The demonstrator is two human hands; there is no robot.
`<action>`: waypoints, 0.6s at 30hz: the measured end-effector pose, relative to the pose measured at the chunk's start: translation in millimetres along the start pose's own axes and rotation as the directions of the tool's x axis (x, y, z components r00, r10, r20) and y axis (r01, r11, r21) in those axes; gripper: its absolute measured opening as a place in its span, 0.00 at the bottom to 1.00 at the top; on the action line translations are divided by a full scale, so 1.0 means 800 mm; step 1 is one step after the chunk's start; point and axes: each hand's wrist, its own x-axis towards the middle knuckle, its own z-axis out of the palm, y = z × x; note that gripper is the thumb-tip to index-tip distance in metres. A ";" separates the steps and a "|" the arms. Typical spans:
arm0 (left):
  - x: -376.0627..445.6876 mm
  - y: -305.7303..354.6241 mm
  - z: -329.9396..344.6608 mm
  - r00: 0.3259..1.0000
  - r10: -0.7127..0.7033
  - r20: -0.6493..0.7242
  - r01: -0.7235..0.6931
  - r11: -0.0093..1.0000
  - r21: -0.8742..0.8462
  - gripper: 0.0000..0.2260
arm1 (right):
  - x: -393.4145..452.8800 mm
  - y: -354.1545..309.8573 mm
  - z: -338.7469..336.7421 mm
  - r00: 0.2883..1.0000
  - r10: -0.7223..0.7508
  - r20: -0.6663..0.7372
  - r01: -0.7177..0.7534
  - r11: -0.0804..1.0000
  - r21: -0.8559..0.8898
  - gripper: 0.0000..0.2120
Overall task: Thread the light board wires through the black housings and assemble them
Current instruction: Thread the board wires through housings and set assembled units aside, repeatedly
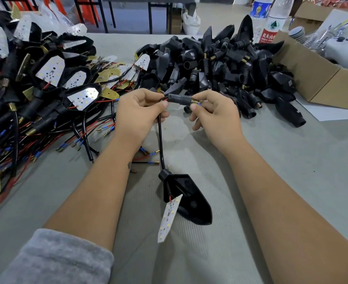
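Left hand (pixel 140 111): fingers are curled round a black sheathed cable (pixel 160 140), and the near end of a black stem housing (pixel 179 98) is pinched between thumb and forefinger.
Right hand (pixel 212 113): the far end of the stem housing is pinched at its brass spring tip, where a blue-sleeved wire end shows; the remaining fingers are loosely curled.
Stem housing: a short, matte, ribbed plastic tube, held level above the tabletop (pixel 271 160) between both hands.
Cable: smooth and thin, hung from the left hand in a slight curve down to the round collar of a black shell housing (pixel 189 199).
Shell housing: a pointed, shield-shaped plastic shell laid on the tabletop between the forearms, hollow side up.
Light board (pixel 170 218): a flat white tapered plate dotted with small yellowish LEDs, joined by a red wire and tilted against the shell's left edge.
Tabletop: covered in a grey, finely ribbed mat.
Finished pile (pixel 46 78): at the left, black shells fitted with white boards are heaped among tangled red and black wires with blue-sleeved brass terminals; loose yellowish boards lie mixed in.
Housing pile (pixel 220 64): beyond the hands, empty black housings and brass-tipped stems are heaped.
Cardboard box (pixel 312 74): brown, open-topped, at the far right.
Bottles (pixel 269 19): two clear plastic ones are stood behind the housing pile.
Sleeve (pixel 56 259): grey fleece, pushed up the left forearm.
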 end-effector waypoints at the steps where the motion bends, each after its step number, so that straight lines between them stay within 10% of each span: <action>1: 0.000 0.000 0.000 1.000 0.009 0.009 -0.009 1.000 0.017 0.06 | 0.000 0.001 0.000 1.000 0.007 0.005 -0.007 1.000 0.006 0.08; 18: 0.001 0.003 0.001 0.996 -0.062 0.060 0.059 0.997 0.056 0.09 | 0.001 -0.002 -0.003 0.996 0.061 -0.061 -0.061 0.998 0.003 0.05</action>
